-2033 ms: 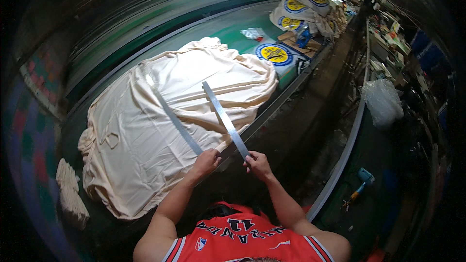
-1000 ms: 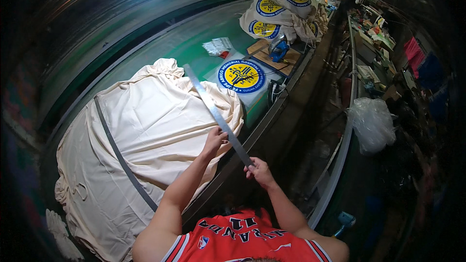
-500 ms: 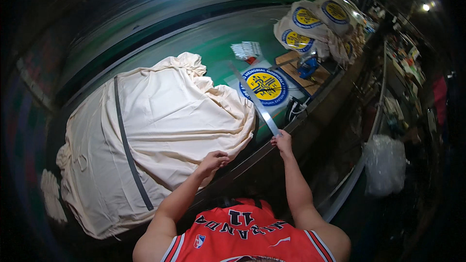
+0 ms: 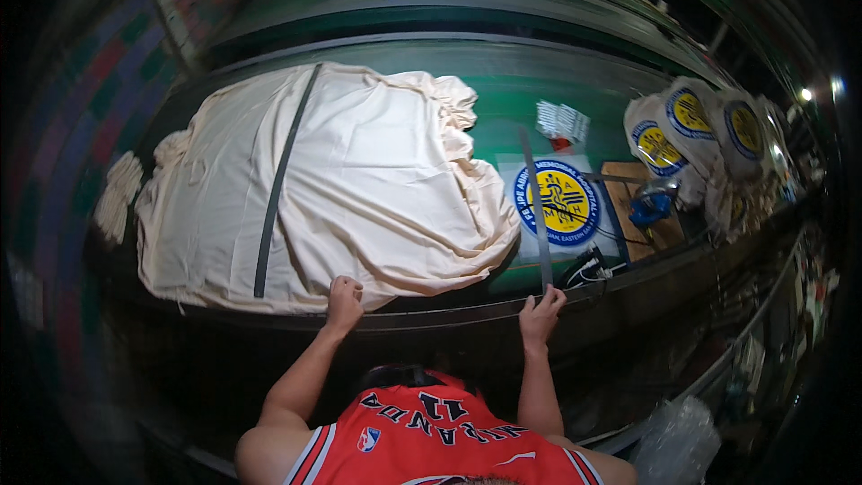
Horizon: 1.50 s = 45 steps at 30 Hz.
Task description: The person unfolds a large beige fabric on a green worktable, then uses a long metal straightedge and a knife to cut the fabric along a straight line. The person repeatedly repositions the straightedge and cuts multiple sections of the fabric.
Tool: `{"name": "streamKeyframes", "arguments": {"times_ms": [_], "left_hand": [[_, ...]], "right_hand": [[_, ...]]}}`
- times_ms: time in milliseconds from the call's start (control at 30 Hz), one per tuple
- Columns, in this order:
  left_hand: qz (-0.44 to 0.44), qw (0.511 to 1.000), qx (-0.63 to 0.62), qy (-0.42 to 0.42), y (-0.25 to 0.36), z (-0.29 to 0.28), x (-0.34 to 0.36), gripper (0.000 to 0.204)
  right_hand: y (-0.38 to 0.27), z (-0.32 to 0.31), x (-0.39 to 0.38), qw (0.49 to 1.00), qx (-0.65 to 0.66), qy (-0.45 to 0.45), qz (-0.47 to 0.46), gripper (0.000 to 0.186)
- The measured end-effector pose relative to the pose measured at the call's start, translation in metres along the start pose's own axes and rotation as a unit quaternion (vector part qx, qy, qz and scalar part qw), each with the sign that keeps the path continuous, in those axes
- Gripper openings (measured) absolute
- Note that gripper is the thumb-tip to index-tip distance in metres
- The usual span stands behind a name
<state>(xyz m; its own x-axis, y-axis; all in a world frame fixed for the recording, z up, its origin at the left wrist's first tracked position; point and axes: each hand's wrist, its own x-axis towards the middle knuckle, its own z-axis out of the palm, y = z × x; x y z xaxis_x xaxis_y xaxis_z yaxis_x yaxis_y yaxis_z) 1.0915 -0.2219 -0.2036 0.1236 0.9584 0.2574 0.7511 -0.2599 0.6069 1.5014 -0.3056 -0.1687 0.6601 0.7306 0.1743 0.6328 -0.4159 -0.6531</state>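
Note:
My right hand [image 4: 540, 314] pinches the near end of a long metal ruler [image 4: 544, 260] at the table's front edge. The ruler reaches away from me across the left part of a round blue-and-yellow emblem print [image 4: 567, 205] on a pale sheet. My left hand [image 4: 345, 304] is at the front edge of a wide cream cloth pile [image 4: 377, 180]; its fingers are curled, and whatever may be inside them is hidden. Across the cloth lies a dark flat strip [image 4: 285, 184], apart from both hands.
Right of the emblem are a wooden board [image 4: 663, 229], a blue tool [image 4: 651, 207] with cables and several cream bags [image 4: 687, 135] with the same emblem. Small printed slips [image 4: 564, 119] lie behind it. A clear plastic bag [image 4: 678, 440] hangs low right; folded cloth [image 4: 118, 198] sits far left.
The view has swung left, so everything sits further right and flatter. The ruler now points nearly straight away from me, still in my right hand. My left hand remains by the cloth's front edge.

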Motion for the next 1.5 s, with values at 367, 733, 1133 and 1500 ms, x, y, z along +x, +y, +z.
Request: {"name": "streamKeyframes", "arguments": {"times_ms": [367,733,1133,1500], "left_hand": [[0.05,0.983,-0.026,0.175,0.007,-0.067,-0.051,0.016],[-0.01,0.966,0.071,0.25,-0.106,-0.157,-0.101,0.015],[-0.128,0.98,0.127,0.079,-0.286,-0.253,-0.083,0.025],[-0.117,0.984,0.12,-0.065,-0.341,-0.277,-0.048,0.018]], "right_hand": [[-0.101,0.064,-0.05,0.88,0.132,-0.279,-0.362,0.023],[-0.191,0.126,-0.127,0.765,0.095,-0.383,-0.509,0.023],[-0.254,0.24,-0.195,0.834,0.027,-0.325,-0.445,0.035],[-0.26,0.268,-0.19,0.828,-0.044,-0.285,-0.48,0.023]]}}
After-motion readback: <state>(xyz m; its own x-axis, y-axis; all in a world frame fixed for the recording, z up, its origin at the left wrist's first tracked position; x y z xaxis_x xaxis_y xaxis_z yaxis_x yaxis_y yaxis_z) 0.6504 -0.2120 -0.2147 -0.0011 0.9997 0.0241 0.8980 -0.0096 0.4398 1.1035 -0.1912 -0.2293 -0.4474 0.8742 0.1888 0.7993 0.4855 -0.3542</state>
